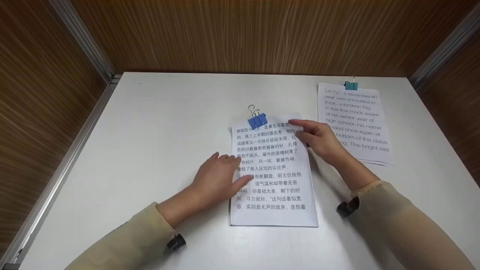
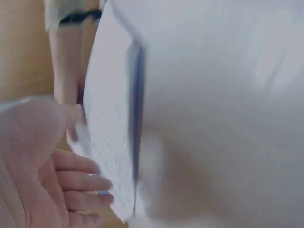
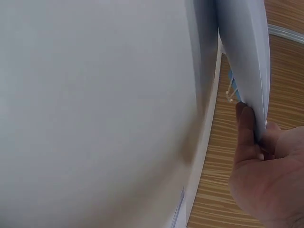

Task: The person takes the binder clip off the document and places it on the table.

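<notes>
A stack of printed sheets (image 1: pixel 273 218) with Chinese text lies in front of me, a blue binder clip (image 1: pixel 257 121) on its top edge left of centre. Near the upper right corner, my right hand (image 1: pixel 323 141) pinches the stack's edge; in the right wrist view, thumb and fingers (image 3: pixel 246 133) are on opposite faces of the paper (image 3: pixel 244 47), which stands off the table there. My left hand (image 1: pixel 215 178) is at the left edge, thumb over the print. Its fingers (image 2: pixel 83 181) look loosely extended in the blurred left wrist view; contact with the paper is unclear.
A second stack of sheets (image 1: pixel 354 120) with English text lies at the back right, a teal binder clip (image 1: pixel 351 86) on its top edge. My right hand partly covers it. Wood-grain panels (image 1: pixel 262 37) border the white table (image 1: pixel 168 112) at the back and sides.
</notes>
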Demonstrator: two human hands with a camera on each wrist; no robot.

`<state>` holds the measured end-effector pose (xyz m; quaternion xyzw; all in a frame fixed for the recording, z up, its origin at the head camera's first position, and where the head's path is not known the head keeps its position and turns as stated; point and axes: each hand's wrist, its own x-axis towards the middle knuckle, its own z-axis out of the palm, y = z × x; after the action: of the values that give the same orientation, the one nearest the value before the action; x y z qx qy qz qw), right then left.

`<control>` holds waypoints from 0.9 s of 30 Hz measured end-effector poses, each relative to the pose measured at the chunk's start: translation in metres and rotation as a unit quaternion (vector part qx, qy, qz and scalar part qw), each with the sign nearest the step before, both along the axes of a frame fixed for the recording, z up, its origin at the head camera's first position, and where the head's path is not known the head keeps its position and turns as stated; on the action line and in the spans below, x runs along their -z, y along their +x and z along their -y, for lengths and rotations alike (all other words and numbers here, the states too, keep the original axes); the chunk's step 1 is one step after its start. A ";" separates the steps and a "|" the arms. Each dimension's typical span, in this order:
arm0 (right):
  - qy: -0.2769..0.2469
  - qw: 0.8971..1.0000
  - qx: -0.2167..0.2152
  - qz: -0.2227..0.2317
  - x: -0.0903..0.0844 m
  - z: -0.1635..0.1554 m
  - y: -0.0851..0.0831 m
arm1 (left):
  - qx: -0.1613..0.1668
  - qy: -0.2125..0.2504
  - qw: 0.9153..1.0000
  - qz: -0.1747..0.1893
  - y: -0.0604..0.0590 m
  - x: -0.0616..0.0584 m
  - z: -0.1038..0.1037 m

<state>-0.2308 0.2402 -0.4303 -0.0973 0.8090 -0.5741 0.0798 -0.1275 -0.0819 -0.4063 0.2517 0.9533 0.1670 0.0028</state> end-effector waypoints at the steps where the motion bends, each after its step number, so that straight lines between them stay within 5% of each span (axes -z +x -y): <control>1: -0.005 1.000 0.000 -0.004 0.000 -0.001 0.001 | -0.006 0.028 1.000 -0.009 -0.006 -0.003 0.002; 8: -0.030 0.999 -0.002 -0.032 -0.003 -0.004 0.013 | -0.071 0.193 0.979 0.004 -0.050 -0.026 0.018; 14: -0.034 0.998 -0.001 -0.053 -0.007 -0.003 0.021 | -0.073 0.297 0.950 0.058 -0.087 -0.034 0.023; 22: -0.061 0.997 -0.015 -0.044 -0.013 0.000 0.029 | -0.035 0.421 0.886 0.194 -0.126 -0.030 0.018; 27: -0.065 0.997 -0.024 -0.038 -0.017 0.001 0.033 | -0.020 0.451 0.858 0.246 -0.138 -0.026 0.016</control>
<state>-0.1979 0.2390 -0.4132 -0.1436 0.7700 -0.6191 0.0565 -0.2656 -0.0982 -0.3804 0.1567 0.7468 0.6350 0.1205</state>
